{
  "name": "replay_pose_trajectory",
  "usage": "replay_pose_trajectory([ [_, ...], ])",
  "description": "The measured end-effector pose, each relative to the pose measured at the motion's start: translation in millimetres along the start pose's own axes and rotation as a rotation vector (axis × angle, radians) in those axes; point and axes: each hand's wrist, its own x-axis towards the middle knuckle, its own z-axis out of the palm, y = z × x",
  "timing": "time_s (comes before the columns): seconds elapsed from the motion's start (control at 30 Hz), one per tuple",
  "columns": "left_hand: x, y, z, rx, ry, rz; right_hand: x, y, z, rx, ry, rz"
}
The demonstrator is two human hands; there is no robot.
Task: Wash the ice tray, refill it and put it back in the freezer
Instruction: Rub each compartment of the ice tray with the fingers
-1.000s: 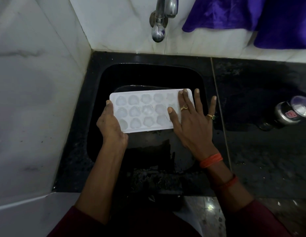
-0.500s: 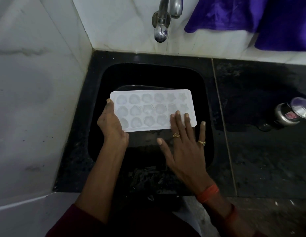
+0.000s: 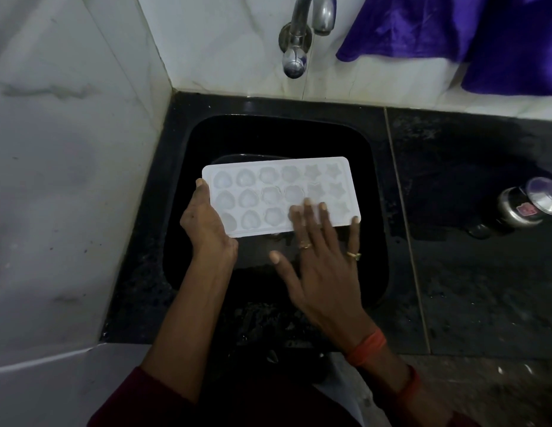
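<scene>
A white ice tray [image 3: 278, 186] with heart, flower and star shaped cells is held level over the black sink [image 3: 207, 143]. My left hand [image 3: 207, 223] grips its left short end, thumb on the rim. My right hand [image 3: 318, 257] lies flat with spread fingers, its fingertips resting on the tray's near right cells and its thumb off the tray. The chrome tap [image 3: 299, 35] juts from the white wall above the sink, and no water runs from it.
Marble wall tiles close the left side and back. A purple cloth [image 3: 453, 29] hangs at the top right. A steel container with a lid [image 3: 521, 204] stands on the wet black counter [image 3: 468, 272] to the right of the sink.
My right hand slid from the tray's right end toward me, then moved slightly back, so only its fingertips lie on the near right cells. The left hand and tray stayed in place.
</scene>
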Motion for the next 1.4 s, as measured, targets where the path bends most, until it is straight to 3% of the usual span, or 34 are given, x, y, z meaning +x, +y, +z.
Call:
replay_pose_trajectory([
  [0.37,1.3,0.5,0.9,-0.015,0.026,0.004,11.6,-9.7,-2.8,-0.003,-0.062,-0.097],
  [0.53,0.0,-12.9,4.2,0.026,-0.037,-0.019,18.1,-36.5,0.2,0.051,-0.151,-0.313],
  [0.73,1.9,-13.2,8.4,0.041,-0.055,-0.037,49.7,-23.3,2.4,-0.002,-0.124,-0.375],
  [0.9,2.9,-16.0,15.2,0.008,-0.034,-0.077,82.4,7.0,7.2,-0.1,-0.135,-0.273],
  [1.03,10.6,-14.0,13.5,0.025,-0.03,-0.091,95.0,46.8,9.1,-0.074,-0.065,-0.062],
  [1.17,24.0,-7.9,9.4,0.049,-0.036,-0.078,101.6,88.0,8.3,0.269,0.074,0.234],
  [1.4,48.2,-4.6,15.3,0.078,-0.083,-0.186,119.6,113.5,23.4,1.307,-0.053,0.606],
])
